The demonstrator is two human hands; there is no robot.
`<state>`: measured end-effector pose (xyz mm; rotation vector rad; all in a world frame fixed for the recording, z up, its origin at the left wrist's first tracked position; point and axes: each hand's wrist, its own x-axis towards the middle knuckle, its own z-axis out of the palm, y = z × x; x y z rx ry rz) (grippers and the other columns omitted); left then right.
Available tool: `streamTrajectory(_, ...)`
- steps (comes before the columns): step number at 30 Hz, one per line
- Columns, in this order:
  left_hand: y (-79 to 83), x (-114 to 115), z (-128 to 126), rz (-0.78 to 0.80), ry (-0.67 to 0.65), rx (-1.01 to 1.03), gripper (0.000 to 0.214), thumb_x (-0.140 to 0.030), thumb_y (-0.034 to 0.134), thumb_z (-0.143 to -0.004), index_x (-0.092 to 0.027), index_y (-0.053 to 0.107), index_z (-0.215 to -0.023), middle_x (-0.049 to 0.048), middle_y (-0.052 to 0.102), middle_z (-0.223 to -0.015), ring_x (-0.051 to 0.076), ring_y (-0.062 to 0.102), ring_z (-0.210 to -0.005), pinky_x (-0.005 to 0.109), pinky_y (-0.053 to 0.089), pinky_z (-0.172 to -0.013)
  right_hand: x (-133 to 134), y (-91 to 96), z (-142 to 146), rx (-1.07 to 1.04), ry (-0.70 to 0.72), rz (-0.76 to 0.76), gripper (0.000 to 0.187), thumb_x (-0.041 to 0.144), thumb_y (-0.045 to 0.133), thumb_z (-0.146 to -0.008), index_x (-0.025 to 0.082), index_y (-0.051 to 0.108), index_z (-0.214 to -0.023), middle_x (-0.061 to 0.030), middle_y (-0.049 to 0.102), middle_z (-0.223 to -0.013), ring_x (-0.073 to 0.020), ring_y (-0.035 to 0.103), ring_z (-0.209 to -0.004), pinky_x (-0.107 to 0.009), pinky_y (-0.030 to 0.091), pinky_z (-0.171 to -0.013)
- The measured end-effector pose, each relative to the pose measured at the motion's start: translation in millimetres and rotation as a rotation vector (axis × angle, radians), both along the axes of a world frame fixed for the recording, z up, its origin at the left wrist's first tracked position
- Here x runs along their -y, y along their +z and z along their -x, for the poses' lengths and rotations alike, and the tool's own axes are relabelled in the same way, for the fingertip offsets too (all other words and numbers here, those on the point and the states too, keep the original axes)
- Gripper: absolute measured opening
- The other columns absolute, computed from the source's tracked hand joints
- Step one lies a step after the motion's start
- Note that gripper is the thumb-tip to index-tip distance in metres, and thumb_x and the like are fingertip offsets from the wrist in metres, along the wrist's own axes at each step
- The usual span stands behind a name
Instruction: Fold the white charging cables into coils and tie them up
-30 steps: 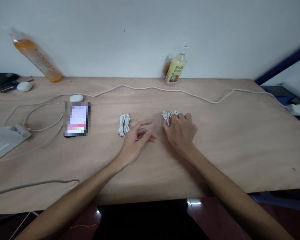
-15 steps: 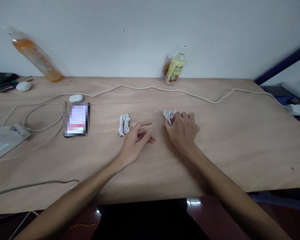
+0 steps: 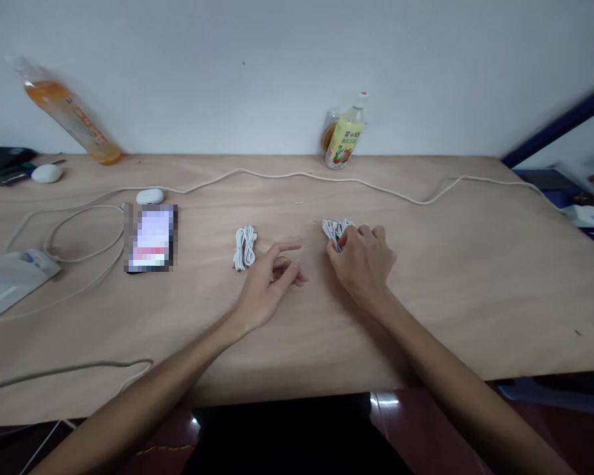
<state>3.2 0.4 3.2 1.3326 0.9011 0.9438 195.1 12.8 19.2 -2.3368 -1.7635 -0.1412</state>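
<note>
Several coiled white cables lie in two groups on the wooden table point(image 3: 297, 349). My right hand point(image 3: 363, 260) has its fingers curled around the right group of coiled white cables point(image 3: 334, 229), whose near side is hidden under the fingers. My left hand point(image 3: 270, 284) is just to the right of the other coiled white cables point(image 3: 245, 247), apart from them. Its fingers are loosely bent and spread, with nothing in them.
A phone point(image 3: 153, 239) and a white earbud case point(image 3: 150, 196) lie to the left. One long white cable point(image 3: 297, 175) crosses the back. Against the wall stand a yellow drink bottle point(image 3: 345, 138) and a leaning orange bottle point(image 3: 74, 122). A white box point(image 3: 14, 280) sits far left.
Almost nothing differs. The view has shifted very slightly, and both hands keep the same place and pose beside the coiled cables.
</note>
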Motion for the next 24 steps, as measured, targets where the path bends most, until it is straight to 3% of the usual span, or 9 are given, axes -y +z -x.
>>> streamTrajectory(8, 0.1, 0, 1, -0.089, -0.020, -0.082, 0.031, -0.035, 0.064, -0.104, -0.019, 0.068, -0.130, 0.0037, 0.080, -0.085, 0.019, 0.076, -0.078, 0.032, 0.061, -0.077, -2, -6.7, -3, -0.029, -0.005, -0.066, 0.017, 0.025, 0.068, -0.098, 0.016, 0.073, -0.111, -0.0188, 0.078, -0.110, -0.0347, 0.060, -0.109, -0.033, 0.029, -0.061)
streamTrajectory(12, 16.2, 1, 5, -0.260, 0.020, -0.314, 0.027, -0.035, 0.057, -0.105, -0.020, 0.073, -0.121, 0.0016, 0.076, -0.079, 0.017, 0.068, -0.067, 0.029, 0.052, -0.067, -1, -6.4, -5, -0.053, 0.031, -0.131, 0.018, 0.030, 0.067, -0.099, 0.017, 0.072, -0.110, -0.0179, 0.078, -0.109, -0.0344, 0.061, -0.108, -0.034, 0.031, -0.062)
streamTrajectory(15, 32.7, -4, 19, -0.402, 0.136, -0.578, 0.021, -0.035, 0.060, -0.102, -0.021, 0.075, -0.097, 0.0019, 0.074, -0.074, 0.019, 0.066, -0.066, 0.031, 0.049, -0.069, 2, -4.1, -1, -0.107, 0.134, -0.205, 0.013, 0.031, 0.064, -0.099, 0.021, 0.071, -0.103, -0.0143, 0.078, -0.101, -0.0325, 0.062, -0.102, -0.034, 0.033, -0.064)
streamTrajectory(18, 43.4, -17, 40, -0.337, 0.295, -0.823, 0.025, -0.038, 0.061, -0.101, -0.022, 0.071, -0.086, 0.0048, 0.076, -0.075, 0.023, 0.068, -0.070, 0.035, 0.048, -0.072, 5, 1.5, 11, -0.212, 0.254, -0.119, 0.010, 0.027, 0.063, -0.099, 0.023, 0.071, -0.096, -0.0088, 0.074, -0.084, -0.0295, 0.065, -0.092, -0.034, 0.036, -0.067)
streamTrajectory(21, 44.5, -29, 55, -0.213, 0.402, -1.011, 0.016, -0.035, 0.066, -0.097, -0.022, 0.071, -0.089, 0.0094, 0.080, -0.084, 0.028, 0.072, -0.078, 0.037, 0.048, -0.074, 7, 9.0, 28, -0.348, 0.350, 0.008, 0.014, 0.029, 0.064, -0.100, 0.023, 0.070, -0.089, -0.0048, 0.071, -0.076, -0.0248, 0.065, -0.078, -0.034, 0.036, -0.067)
streamTrajectory(24, 39.4, -35, 57, -0.112, 0.382, -1.095, 0.016, -0.036, 0.069, -0.096, -0.022, 0.071, -0.091, 0.0122, 0.082, -0.091, 0.032, 0.075, -0.086, 0.038, 0.048, -0.075, 8, 14.0, 44, -0.395, 0.420, 0.091, 0.013, 0.026, 0.064, -0.100, 0.022, 0.071, -0.091, -0.0058, 0.075, -0.079, -0.0236, 0.067, -0.075, -0.034, 0.036, -0.067)
